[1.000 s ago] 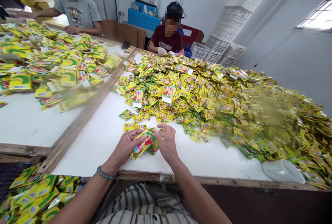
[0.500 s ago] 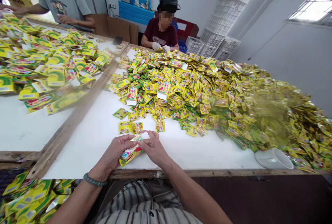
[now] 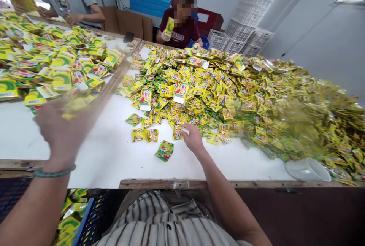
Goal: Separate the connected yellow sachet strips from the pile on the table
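While the right hand's [image 3: 194,138] fingers are at a loose yellow sachet [image 3: 176,134], a light pinch at its edge would suit best.
Whether they grip it or only touch it, I cannot tell; it lies on the white bench [image 3: 111,162], at the foot of the sachet heap [image 3: 207,86], with overlapping green sachets [image 3: 164,150] nearer the front. Blur smears the left hand [image 3: 62,130] beside the yellow cartons [image 3: 62,80], so its fingers' state cannot be told. The view's left edge cuts off their pile.

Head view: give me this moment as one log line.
left hand: blurred, near yellow boxes; right hand: at yellow sachet; green sachets: on white table
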The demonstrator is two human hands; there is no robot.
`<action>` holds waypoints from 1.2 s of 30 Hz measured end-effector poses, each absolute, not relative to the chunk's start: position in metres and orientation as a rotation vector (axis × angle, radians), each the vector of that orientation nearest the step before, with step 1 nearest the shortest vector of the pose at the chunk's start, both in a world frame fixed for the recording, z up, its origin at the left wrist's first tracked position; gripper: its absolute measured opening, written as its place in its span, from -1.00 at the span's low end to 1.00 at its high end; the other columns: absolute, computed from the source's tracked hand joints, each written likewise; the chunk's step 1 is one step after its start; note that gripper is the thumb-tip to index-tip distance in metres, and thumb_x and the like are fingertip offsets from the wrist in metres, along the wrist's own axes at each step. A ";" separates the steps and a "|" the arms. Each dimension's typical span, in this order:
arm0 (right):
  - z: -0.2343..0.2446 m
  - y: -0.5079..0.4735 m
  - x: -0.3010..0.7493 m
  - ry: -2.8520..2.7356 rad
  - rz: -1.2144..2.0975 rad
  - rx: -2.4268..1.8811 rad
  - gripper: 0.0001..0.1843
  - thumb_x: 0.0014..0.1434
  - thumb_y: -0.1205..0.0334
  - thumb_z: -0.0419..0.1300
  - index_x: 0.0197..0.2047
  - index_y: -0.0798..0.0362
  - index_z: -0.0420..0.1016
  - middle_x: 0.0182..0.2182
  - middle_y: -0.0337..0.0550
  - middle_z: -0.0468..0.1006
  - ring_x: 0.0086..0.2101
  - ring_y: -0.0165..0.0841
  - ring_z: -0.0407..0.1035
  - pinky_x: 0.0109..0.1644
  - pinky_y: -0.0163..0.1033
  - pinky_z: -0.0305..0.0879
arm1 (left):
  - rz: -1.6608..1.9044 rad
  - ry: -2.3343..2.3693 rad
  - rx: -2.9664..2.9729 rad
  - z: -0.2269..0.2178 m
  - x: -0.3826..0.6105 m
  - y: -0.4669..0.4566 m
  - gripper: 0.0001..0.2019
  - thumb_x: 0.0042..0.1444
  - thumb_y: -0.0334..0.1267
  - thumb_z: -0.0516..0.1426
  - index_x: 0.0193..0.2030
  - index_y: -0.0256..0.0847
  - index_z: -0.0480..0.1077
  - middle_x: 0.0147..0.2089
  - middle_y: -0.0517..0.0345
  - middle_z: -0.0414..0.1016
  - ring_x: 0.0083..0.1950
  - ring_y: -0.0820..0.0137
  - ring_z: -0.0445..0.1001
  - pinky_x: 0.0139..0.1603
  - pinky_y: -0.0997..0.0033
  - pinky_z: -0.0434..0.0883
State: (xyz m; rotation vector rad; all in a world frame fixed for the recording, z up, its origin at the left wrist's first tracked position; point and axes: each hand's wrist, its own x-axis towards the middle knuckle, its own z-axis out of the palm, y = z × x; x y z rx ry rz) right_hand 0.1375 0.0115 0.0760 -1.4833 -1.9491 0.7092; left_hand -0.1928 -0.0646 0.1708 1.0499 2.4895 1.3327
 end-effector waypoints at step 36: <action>0.088 0.032 0.119 -1.251 1.675 -1.000 -0.54 -0.06 -0.11 0.32 -0.21 0.05 0.45 -0.37 -0.17 0.54 -0.36 -0.31 0.41 -0.28 -0.24 0.34 | 1.078 1.301 1.047 0.095 -0.038 0.011 -0.60 -0.25 -0.02 0.38 -0.44 -0.23 0.33 -0.59 0.34 0.30 -0.55 0.52 0.26 -0.51 0.53 0.27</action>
